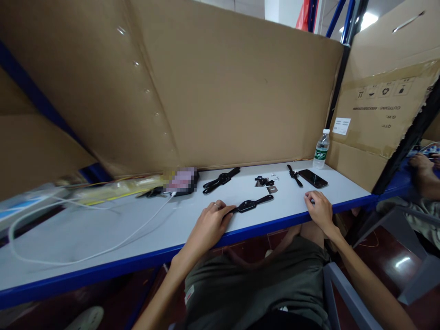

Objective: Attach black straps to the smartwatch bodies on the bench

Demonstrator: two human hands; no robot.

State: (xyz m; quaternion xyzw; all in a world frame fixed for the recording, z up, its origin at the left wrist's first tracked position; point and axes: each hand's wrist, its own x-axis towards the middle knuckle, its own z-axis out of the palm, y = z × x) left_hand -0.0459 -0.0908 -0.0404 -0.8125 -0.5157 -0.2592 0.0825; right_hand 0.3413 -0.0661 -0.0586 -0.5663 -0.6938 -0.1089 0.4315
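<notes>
My left hand [212,222] rests on the white bench near its blue front edge, fingers curled round one strap end of a black smartwatch [253,203] that lies flat on the bench. My right hand [319,208] sits on the bench at the right, fingers bent down with the tips pressed on the surface; whether they hold anything is hidden. Further back lie another black watch [220,179], a third watch [294,175], small dark parts [265,181] and a black phone [312,178].
A water bottle [321,149] stands at the back right against cardboard sheets [220,87]. A blurred device [181,180] with a white cable [103,247] lies at the left. Another person's hand [422,163] works at the far right. A grey chair frame [347,293] is below.
</notes>
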